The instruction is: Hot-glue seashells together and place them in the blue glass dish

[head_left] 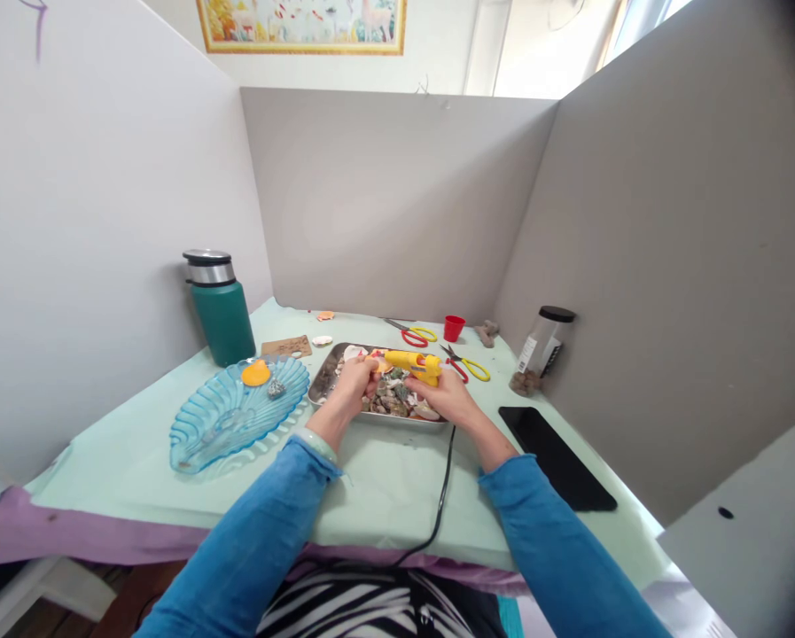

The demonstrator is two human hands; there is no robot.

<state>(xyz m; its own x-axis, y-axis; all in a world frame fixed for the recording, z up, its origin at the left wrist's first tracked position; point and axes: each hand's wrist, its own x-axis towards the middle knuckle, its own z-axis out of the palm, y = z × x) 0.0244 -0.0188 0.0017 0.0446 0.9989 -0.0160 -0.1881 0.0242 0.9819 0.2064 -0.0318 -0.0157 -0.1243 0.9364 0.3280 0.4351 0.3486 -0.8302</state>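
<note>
pale grey panels [397, 195] enclose your table [370, 505] on three sides, its top covered by a light green sheet with purple cloth along the near edge. your yellow plastic glue gun [410, 361] is in your right hand [451, 396], above the tray, its nozzle pointing left. the right fingers are wrapped snugly round its handle; your left hand [355, 383] has its fingers pinched together on a small orange piece [379, 362], just beside the nozzle. whether the two touch, you cannot tell from here.

under your hands, the shiny metal tray [323, 374] is heaped with rough, mixed shells [397, 400]. a smooth black cord [445, 487] trails from below your right hand over the table edge. to the left lies a ribbed, translucent blue dish [221, 421] carrying a rounded orange shell [255, 373] and a silvery lump [276, 389], with a matte green bottle [222, 323] behind. beyond the tray are two scissors [406, 329] and a red cup [454, 329]; to the right, a clear jar [541, 350] and a flat black slab [557, 456].
</note>
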